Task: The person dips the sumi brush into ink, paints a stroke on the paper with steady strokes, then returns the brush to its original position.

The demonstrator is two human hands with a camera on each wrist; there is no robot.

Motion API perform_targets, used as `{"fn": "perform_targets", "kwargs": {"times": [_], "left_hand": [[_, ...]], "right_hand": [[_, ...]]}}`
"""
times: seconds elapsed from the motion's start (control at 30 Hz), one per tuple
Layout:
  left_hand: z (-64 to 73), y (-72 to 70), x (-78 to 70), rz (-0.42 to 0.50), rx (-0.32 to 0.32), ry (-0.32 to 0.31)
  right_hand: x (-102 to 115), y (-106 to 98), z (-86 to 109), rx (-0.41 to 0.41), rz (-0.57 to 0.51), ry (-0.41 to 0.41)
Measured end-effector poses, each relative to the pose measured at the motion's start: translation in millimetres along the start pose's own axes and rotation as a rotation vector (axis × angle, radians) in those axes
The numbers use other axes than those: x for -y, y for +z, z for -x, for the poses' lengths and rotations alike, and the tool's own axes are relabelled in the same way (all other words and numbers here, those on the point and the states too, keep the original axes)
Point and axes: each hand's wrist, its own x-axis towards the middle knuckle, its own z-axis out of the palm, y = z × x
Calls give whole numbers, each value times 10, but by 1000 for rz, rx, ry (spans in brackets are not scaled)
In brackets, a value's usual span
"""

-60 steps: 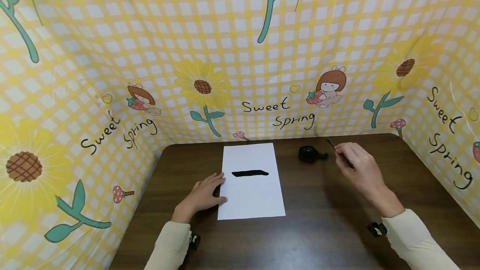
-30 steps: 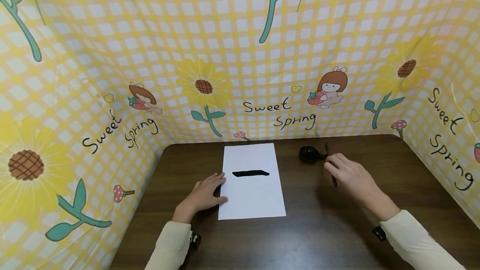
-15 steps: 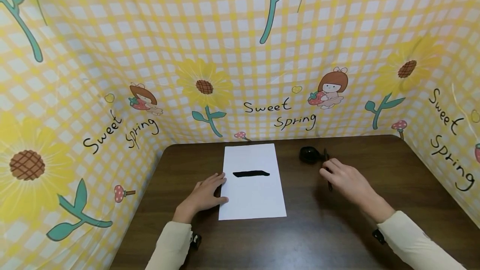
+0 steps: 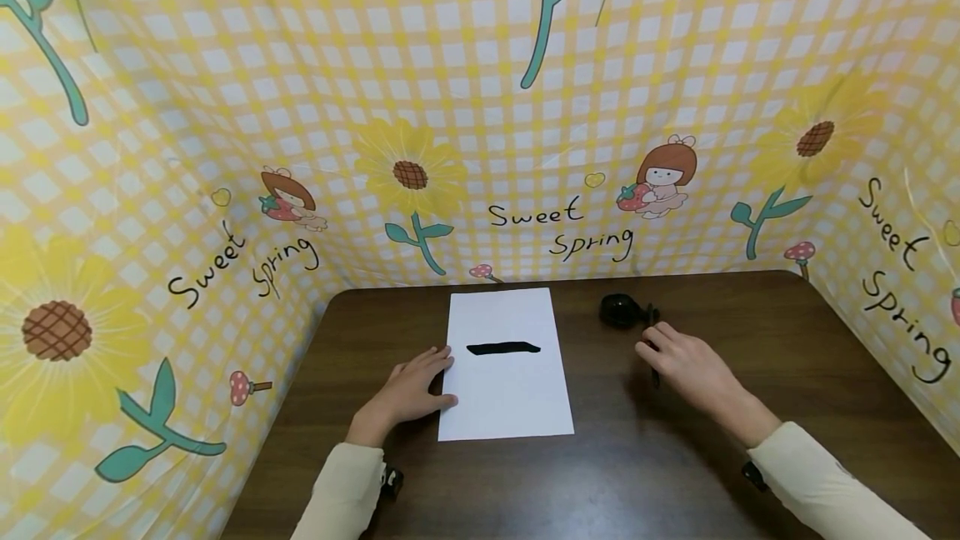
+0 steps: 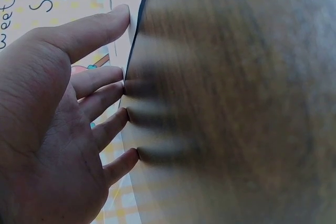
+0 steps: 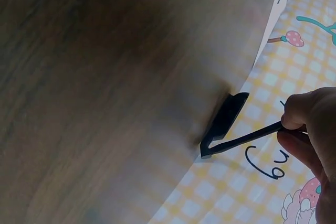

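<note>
A white sheet of paper [image 4: 510, 398] lies on the table with one thick black stroke [image 4: 503, 348] across it. My left hand [image 4: 408, 390] rests at its left edge, fingers spread and relaxed, thumb over the paper. To the right, my right hand [image 4: 693, 369] pinches a slim dark brush [image 6: 247, 139] between thumb and fingers. The far end of the brush meets the narrow end of a small round black ink dish [image 4: 619, 311]. From the right wrist, that dish [image 6: 226, 115] appears side-on, low and dark.
The dark wooden table [image 4: 592, 482] ends at a yellow checked cloth [image 4: 495, 132] with printed flowers and lettering, which rises behind it and on both sides. The ink dish sits near the back edge, right of the paper.
My right hand has moved left and toward me, bringing the brush from beyond the dish's right side to its narrow end and turning it more upright in view. The left hand has stayed put.
</note>
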Motion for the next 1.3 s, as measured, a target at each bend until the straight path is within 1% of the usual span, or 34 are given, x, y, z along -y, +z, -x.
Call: {"fn": "perform_targets", "kwargs": {"times": [0.33, 0.67, 0.9, 1.3], "left_hand": [[2, -7, 0, -7, -5, -1], [22, 0, 11, 13, -2, 6], [22, -2, 7, 17, -13, 20], [28, -6, -8, 18, -10, 28]], "right_hand": [[39, 49, 8, 30, -7, -4], [62, 121, 15, 44, -12, -24], [73, 135, 17, 59, -5, -28], [70, 188, 34, 81, -9, -34]]}}
